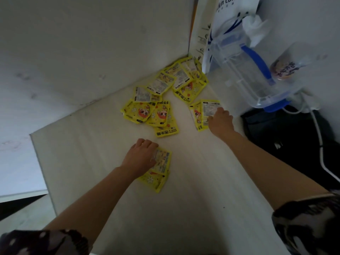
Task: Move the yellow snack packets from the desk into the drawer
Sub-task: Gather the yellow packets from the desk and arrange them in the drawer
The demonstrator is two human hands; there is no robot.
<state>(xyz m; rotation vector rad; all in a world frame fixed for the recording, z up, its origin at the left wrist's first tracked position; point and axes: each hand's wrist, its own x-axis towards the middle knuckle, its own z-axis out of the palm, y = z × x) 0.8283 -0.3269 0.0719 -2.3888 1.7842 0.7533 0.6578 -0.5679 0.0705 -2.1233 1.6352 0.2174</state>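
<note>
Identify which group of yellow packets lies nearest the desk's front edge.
The small stack under the left hand; the other packets lie farther back toward the wall corner.

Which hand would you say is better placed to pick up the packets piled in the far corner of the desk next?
Probably the right hand: it lies nearer the corner pile. The left hand sits further back on its own packets.

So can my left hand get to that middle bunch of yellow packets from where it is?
Probably yes: the left hand grips a small stack, and bare desk lies between it and the middle bunch.
</note>
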